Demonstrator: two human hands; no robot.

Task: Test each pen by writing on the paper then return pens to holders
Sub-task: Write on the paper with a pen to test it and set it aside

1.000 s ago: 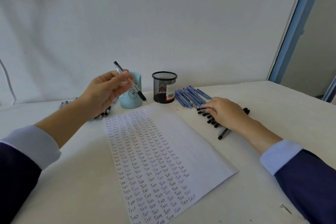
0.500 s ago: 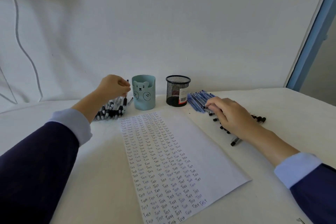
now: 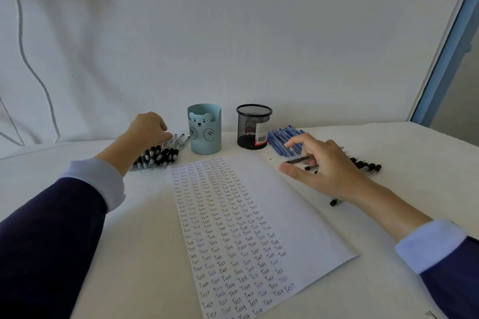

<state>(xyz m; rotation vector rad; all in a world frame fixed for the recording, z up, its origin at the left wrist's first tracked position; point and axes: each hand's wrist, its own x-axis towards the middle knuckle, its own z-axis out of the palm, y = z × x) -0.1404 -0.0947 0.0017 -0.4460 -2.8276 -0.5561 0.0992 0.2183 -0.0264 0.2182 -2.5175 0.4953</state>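
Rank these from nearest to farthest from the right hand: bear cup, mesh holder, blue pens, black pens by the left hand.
1. Blue pens, just beyond the right hand and its fingertips.
2. Mesh holder, left of the blue pens.
3. Bear cup, further left again.
4. Black pens, far left, under the left hand.
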